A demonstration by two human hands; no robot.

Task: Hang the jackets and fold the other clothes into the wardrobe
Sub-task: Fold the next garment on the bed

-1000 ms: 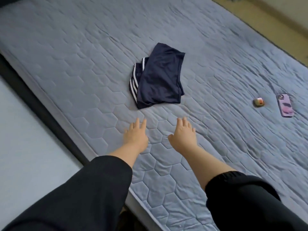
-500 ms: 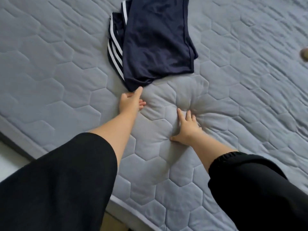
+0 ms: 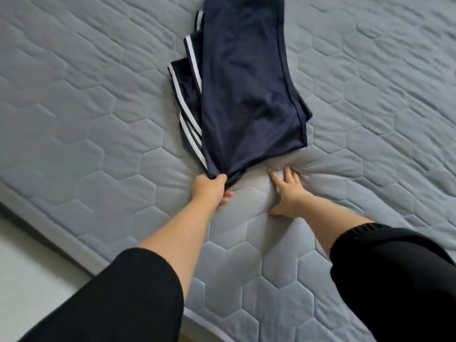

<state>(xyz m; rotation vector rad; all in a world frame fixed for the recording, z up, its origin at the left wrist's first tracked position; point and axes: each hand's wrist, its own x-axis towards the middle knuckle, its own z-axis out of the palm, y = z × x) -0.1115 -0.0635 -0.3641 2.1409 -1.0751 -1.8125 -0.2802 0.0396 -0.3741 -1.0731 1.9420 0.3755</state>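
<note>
Garment (image 3: 246, 77), navy with white stripes, folded on the bed (image 3: 98, 119), near corner pinched by left hand (image 3: 209, 190), right hand (image 3: 287, 196) just right, fingers (image 3: 277, 180) spread, pressing the bed.

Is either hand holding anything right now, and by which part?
The left hand grips the navy striped garment by its nearest corner, bunched together. The right hand holds nothing; it presses open on the mattress.
</note>
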